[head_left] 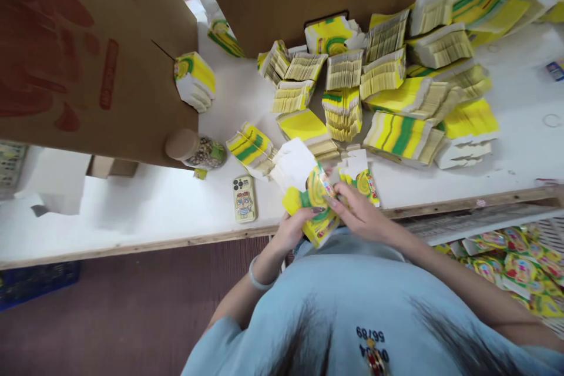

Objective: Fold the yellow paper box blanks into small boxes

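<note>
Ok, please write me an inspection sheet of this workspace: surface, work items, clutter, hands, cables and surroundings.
Surface: white table with a wooden front edge.
Work items: yellow-green carton held at the table edge, white flaps up; stacks of flat cartons piled behind it.
Clutter: phone lying flat; jar on its side.
Hands: left hand grips the carton from below; right hand holds its right side, fingers on it.
Cables: nothing seen.
Surroundings: big cardboard boxes on the table; bin of finished packs at lower right.
</note>
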The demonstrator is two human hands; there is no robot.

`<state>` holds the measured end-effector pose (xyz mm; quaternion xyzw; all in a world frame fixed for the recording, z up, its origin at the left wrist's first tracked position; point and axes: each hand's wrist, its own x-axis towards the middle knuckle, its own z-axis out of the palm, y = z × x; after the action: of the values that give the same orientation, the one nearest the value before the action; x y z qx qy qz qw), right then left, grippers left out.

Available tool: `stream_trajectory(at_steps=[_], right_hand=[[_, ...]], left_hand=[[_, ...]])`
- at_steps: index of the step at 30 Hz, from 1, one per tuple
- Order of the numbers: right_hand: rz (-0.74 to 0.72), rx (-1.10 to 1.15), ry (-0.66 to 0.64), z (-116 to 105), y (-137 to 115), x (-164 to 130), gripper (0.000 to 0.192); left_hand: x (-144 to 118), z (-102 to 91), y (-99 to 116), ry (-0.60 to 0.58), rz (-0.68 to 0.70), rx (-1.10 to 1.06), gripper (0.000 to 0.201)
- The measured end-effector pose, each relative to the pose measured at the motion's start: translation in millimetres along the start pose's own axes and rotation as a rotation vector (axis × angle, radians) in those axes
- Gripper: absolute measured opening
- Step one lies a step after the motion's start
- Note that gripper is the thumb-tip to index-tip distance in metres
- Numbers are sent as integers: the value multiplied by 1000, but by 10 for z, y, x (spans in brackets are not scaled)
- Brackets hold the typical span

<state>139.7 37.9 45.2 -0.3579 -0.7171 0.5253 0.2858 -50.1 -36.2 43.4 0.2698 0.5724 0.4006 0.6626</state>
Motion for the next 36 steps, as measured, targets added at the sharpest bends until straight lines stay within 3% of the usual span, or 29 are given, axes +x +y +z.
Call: stream_trajectory(at_steps=[3,4,7,11,16,22,25,28,31,36], right_hand=[[-13,-35,289,-389,-32,22,38],[2,3,316,-484,-63,42,47],[59,42,92,-649,-141,117,63],[87,-20,-149,-814,-49,191,56],[21,-120,-269,-1030,82,181,62],[-50,-236,-64,-1014,43,-21,60],[-50,-267,-76,-1049,29,-29,59],[-92,-346,-175,-1124,2,59,51],[-85,-358,-260,-1177,-28,109,56],[-35,-393,-111,-1115,-42,-67,44]], left_hand=[[59,246,104,-108,60,137,34],[93,329,125,-165,63,200,31],[206,537,147,-332,28,297,34],[295,642,123,-463,-20,204,39],[296,621,35,-498,-121,76,37],[305,605,-132,-454,-158,-143,28],[313,620,-84,-493,-167,-87,30],[324,658,20,-555,-174,9,35],[329,688,63,-584,-166,39,36],[322,656,-56,-509,-179,-32,30]])
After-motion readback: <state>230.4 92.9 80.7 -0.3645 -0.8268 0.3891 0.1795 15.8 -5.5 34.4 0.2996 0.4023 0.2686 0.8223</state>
